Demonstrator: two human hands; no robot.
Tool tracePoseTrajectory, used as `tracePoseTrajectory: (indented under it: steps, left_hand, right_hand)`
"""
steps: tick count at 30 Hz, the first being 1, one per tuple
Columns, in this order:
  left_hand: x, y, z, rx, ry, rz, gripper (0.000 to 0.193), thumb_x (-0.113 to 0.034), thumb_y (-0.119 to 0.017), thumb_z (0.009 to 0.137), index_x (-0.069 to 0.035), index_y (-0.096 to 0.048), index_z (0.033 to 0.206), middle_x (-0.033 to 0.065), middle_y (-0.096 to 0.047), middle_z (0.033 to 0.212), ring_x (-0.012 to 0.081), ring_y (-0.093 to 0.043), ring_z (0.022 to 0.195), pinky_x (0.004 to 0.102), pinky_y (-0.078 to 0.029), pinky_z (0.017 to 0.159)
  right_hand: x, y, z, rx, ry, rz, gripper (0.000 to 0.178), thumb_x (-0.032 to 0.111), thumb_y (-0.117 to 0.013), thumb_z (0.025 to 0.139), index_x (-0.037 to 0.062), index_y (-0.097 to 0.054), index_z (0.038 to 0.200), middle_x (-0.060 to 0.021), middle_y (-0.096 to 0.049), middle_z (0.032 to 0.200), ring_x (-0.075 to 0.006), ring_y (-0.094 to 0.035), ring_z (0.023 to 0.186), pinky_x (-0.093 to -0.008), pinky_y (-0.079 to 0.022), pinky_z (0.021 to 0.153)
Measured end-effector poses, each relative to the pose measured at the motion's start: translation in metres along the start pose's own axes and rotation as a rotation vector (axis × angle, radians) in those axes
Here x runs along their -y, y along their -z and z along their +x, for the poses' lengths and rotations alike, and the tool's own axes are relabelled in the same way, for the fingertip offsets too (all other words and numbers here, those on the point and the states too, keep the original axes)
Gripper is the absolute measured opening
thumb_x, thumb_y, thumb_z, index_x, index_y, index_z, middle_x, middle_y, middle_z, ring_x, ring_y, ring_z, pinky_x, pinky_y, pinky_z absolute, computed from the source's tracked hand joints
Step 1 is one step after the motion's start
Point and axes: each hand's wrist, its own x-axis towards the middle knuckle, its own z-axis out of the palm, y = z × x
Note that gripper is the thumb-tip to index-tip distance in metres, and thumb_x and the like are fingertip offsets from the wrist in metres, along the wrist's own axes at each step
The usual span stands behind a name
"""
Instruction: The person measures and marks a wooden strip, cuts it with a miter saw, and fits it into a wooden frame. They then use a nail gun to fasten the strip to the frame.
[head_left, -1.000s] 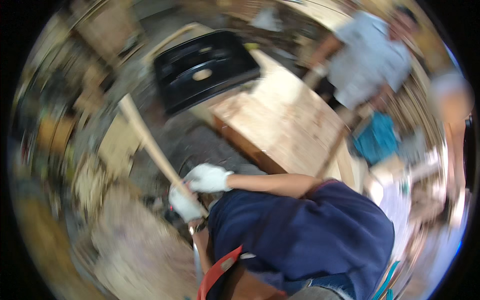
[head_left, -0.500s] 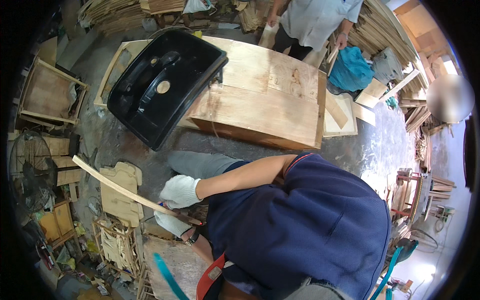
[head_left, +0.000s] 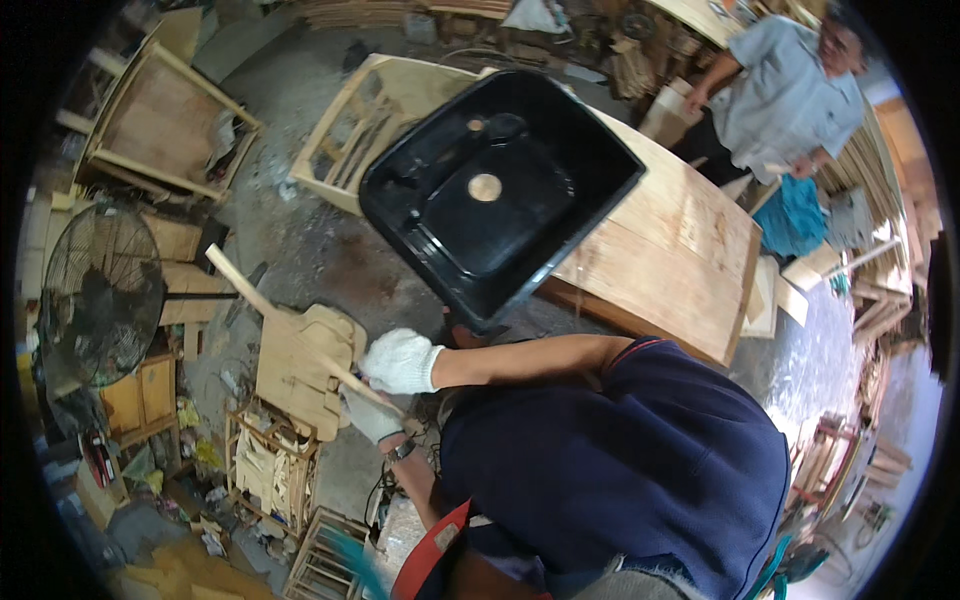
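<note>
A long, thin, slightly curved wooden strip (head_left: pixel 283 318) slants down from the upper left to my hands. My left hand (head_left: pixel 370 416), in a white glove with a watch at the wrist, is closed around its lower end. Just above it is my right hand (head_left: pixel 402 362), also white-gloved, its fingers bent beside the strip. Something small may be pinched in those fingers, but I cannot make it out. Beneath the strip lies a stack of flat, shaped wooden pieces (head_left: pixel 290 375).
Beyond my arms, a large black sink basin (head_left: pixel 500 240) rests tilted against a plywood cabinet (head_left: pixel 660 240) and a wooden frame (head_left: pixel 335 110). A standing fan (head_left: pixel 100 290) is at the left. Another person (head_left: pixel 790 95) stands at the far right, near stacked wood strips.
The view has swung, so the basin and cabinet appear farther right. The strip now points more steeply down, over the flat pieces. The other person's position in view has shifted right.
</note>
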Motion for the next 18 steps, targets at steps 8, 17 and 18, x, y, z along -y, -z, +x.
tracePoseTrajectory:
  steps: [8, 17, 18]
  left_hand:
    - [-0.055, -0.036, 0.068, 0.015, 0.232, -0.308, 0.028, -0.037, -0.049, 0.102, -0.012, -0.059, 0.107, 0.0029, -0.058, 0.077, 0.0134, -0.056, 0.060, 0.0255, -0.045, 0.046]
    - [-0.093, -0.103, 0.134, 0.444, 0.261, -0.023, 0.031, -0.026, -0.046, 0.104, -0.004, -0.064, 0.091, 0.0054, -0.063, 0.066, 0.0120, -0.053, 0.044, 0.0254, -0.039, 0.038]
    - [-0.092, -0.112, 0.146, 0.449, 0.219, 0.150, 0.034, -0.032, -0.045, 0.105, -0.006, -0.062, 0.089, 0.0048, -0.060, 0.063, 0.0129, -0.052, 0.043, 0.0254, -0.039, 0.038]
  right_hand:
    - [-0.009, 0.039, 0.067, 0.090, -0.126, -0.036, 0.016, 0.023, -0.069, 0.076, 0.0100, -0.077, 0.081, -0.0185, -0.072, 0.077, -0.0365, -0.073, 0.076, -0.0480, -0.056, 0.065]
    - [-0.050, 0.059, 0.083, -0.169, -0.491, 0.098, 0.023, 0.028, -0.066, 0.084, 0.0106, -0.071, 0.099, -0.0164, -0.072, 0.080, -0.0370, -0.071, 0.076, -0.0494, -0.055, 0.069]
    - [-0.053, 0.062, 0.078, -0.197, -0.523, 0.115, 0.022, 0.027, -0.065, 0.085, 0.0097, -0.071, 0.098, -0.0160, -0.072, 0.081, -0.0365, -0.071, 0.077, -0.0488, -0.056, 0.070]
